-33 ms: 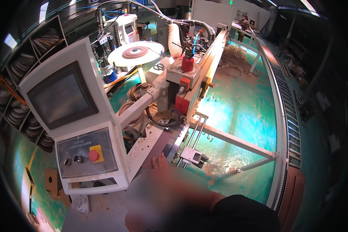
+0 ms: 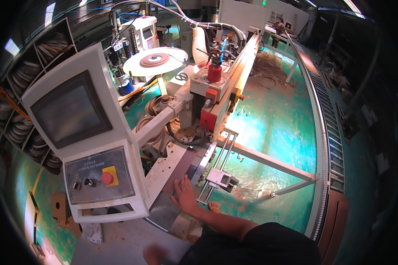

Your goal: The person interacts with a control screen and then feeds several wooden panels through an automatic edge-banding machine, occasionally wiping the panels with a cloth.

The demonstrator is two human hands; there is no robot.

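My right hand [image 2: 185, 195] lies palm down on a narrow brown panel [image 2: 181, 169] on the bed of an edge-banding machine. Its fingers are spread, and the forearm comes in from the lower right. Beside the fingertips is a dark block [image 2: 191, 170] along the bed's metal edge. My left hand [image 2: 155, 255] is a smeared patch at the bottom edge, over a grey surface [image 2: 119, 247]; its fingers cannot be made out. To the left stands the machine's control console [image 2: 66, 152], with a dark screen [image 2: 71, 108] and a red push button [image 2: 107, 178].
A sliding metal support [image 2: 219, 177] juts out right of the bed. Farther right runs a roller conveyor [image 2: 329, 128]. A white reel disc [image 2: 172, 58] carries a brown coil. Shelves of rolled banding [image 2: 26, 73] line the left. A person [image 2: 278, 27] stands far back.
A large blur that covered most of my right hand and forearm is gone, so both now show. The right fingertips remain in nearly the same place on the panel.
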